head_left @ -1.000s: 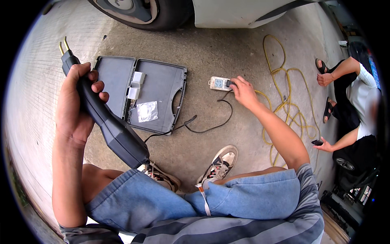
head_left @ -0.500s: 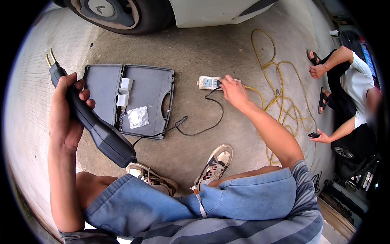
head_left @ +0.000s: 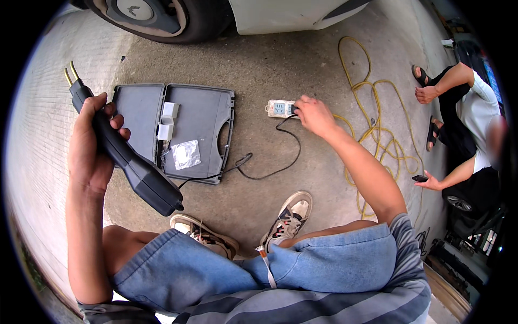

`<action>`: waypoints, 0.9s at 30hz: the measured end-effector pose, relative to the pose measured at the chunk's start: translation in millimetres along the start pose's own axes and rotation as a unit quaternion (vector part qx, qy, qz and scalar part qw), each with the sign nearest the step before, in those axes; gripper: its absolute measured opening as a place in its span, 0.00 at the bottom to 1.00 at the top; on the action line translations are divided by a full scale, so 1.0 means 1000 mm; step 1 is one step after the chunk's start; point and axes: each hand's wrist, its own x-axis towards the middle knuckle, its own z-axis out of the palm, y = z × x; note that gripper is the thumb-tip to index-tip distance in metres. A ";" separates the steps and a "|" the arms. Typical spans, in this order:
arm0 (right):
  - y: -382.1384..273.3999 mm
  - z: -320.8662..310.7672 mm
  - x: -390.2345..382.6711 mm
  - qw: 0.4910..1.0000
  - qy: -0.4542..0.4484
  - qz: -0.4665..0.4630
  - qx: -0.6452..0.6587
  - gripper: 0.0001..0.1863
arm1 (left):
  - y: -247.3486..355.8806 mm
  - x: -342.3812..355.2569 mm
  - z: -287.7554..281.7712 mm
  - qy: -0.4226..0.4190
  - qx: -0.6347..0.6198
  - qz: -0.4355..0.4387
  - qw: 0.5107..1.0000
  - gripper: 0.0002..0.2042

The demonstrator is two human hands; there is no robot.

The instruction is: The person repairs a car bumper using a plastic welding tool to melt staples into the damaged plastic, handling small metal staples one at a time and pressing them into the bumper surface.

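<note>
My left hand [head_left: 89, 146] is wrapped round a black hot stapler [head_left: 137, 170], a corded tool with two brass prongs pointing up and away at the far left. From its rear end runs a thin black cord [head_left: 299, 143], which crosses the case edge and loops over the concrete to a power strip [head_left: 279, 109]. At that white strip with pale blue sockets, my right hand [head_left: 315, 114] has its fingers closed on a black plug [head_left: 293, 109]. The plug sits at the socket face, partly covered by my fingers; how deep it goes is hidden.
An open grey plastic case [head_left: 208, 100] lies on the floor, holding small white boxes [head_left: 165, 131] and a clear plastic bag [head_left: 186, 154]. A yellow extension cord [head_left: 372, 127] sprawls to the right. A car wheel [head_left: 178, 27] stands ahead. A person [head_left: 480, 108] with a phone sits at right.
Both hands keep their grips on the stapler and the plug. The whole view has shifted slightly, and little else differs.
</note>
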 end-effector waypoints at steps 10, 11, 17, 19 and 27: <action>-0.022 0.013 0.020 0.987 -0.059 -0.040 -0.144 0.08 | -0.003 0.010 -0.003 0.002 0.004 -0.009 1.000 0.09; -0.021 0.014 0.020 0.984 -0.056 -0.050 -0.161 0.08 | -0.003 0.011 -0.004 -0.005 0.000 -0.012 1.000 0.09; -0.055 -0.022 0.023 0.954 -0.130 -0.057 -0.264 0.12 | -0.010 0.006 -0.005 0.011 0.003 -0.019 1.000 0.11; -0.091 -0.036 0.016 0.998 -0.022 -0.061 -0.003 0.18 | -0.024 -0.001 0.014 -0.005 0.030 -0.048 0.998 0.15; -0.141 -0.034 -0.064 0.729 -0.190 0.085 0.652 0.25 | -0.140 0.023 0.048 -0.283 0.454 0.119 0.836 0.30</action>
